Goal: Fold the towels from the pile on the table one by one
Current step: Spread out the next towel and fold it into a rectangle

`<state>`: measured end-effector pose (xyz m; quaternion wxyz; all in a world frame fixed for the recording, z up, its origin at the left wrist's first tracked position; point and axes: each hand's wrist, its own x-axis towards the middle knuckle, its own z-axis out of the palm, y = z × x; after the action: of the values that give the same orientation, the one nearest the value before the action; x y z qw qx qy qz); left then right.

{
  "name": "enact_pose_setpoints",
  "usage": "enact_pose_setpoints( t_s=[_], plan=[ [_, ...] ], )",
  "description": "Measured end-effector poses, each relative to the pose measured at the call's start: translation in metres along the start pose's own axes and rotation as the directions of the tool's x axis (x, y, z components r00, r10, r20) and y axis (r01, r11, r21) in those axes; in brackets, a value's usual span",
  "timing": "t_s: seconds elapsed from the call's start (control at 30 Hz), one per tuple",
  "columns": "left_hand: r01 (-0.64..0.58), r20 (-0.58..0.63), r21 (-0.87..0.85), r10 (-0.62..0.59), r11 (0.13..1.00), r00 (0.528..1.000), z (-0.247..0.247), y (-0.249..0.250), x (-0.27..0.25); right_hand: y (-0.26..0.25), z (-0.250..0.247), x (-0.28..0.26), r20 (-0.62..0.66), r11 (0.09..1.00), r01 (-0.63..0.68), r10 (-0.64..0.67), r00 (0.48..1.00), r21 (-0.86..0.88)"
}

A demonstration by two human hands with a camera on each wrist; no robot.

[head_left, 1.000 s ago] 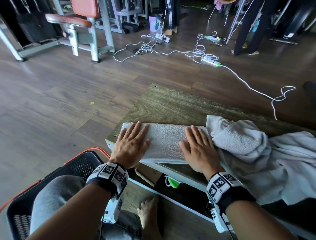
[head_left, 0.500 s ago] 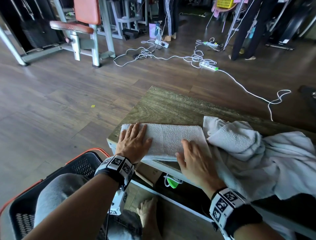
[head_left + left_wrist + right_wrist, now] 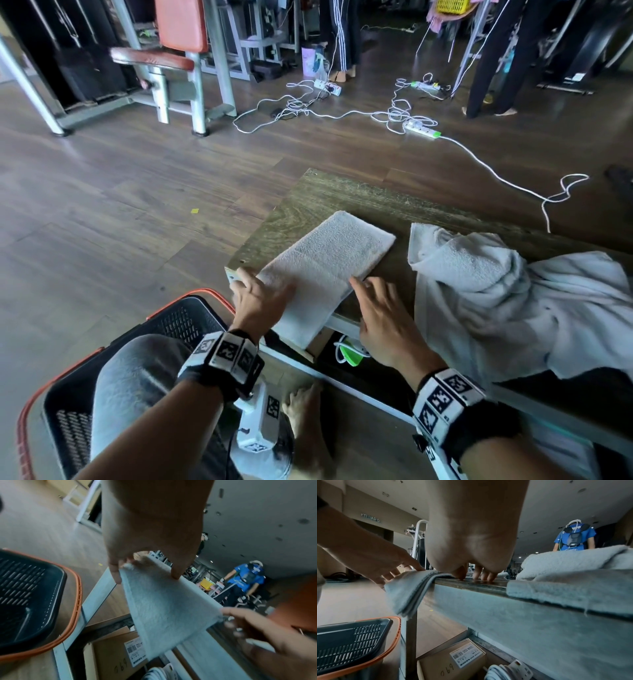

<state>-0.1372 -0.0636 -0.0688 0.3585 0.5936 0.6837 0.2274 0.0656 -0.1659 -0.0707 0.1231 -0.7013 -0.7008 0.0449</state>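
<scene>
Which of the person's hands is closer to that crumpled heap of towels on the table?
The right hand. It rests at the folded towel's right edge, beside the towel pile without touching it. The left hand holds the folded towel's near left corner, on the far side from the pile.

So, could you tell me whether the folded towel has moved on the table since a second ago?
Yes. The folded towel has swung round: it lay along the table's near edge, and now one end hangs over that edge.
</scene>
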Motion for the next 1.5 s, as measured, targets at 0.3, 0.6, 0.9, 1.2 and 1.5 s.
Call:
enact_pose_setpoints(
  t_s=[0.3, 0.6, 0.9, 1.2, 1.5],
  plan=[
    [0.095, 0.225, -0.501, 0.024, 0.86, 0.974, -0.031, 0.05, -0.009, -0.004, 0.001, -0.015, -0.02, 0.992, 0.072, -0.07, 0.997, 0.102],
    [0.196, 0.527, -0.647, 0.246, 0.737, 0.814, -0.048, 0.099, -0.017, -0.004, -0.005, 0.011, -0.392, 0.911, 0.181, -0.023, 0.92, 0.37],
    [-0.604, 0.525, 0.134, 0.461, 0.786, 0.716, -0.072, 0.093, 0.017, 0.015, -0.034, 0.016, -0.131, 0.615, -0.053, 0.249, 0.96, 0.787],
    [-0.462, 0.372, 0.077, 0.404, 0.884, 0.836, -0.055, 0.103, 0.012, 0.021, -0.03, 0.039, -0.113, 0.569, -0.179, 0.44, 0.891, 0.803],
    [-0.333, 0.371, -0.02, 0.316, 0.943, 0.873, -0.03, 0.086, 0.03, 0.028, -0.031, 0.063, -0.172, 0.572, -0.199, 0.529, 0.831, 0.796]
  ],
)
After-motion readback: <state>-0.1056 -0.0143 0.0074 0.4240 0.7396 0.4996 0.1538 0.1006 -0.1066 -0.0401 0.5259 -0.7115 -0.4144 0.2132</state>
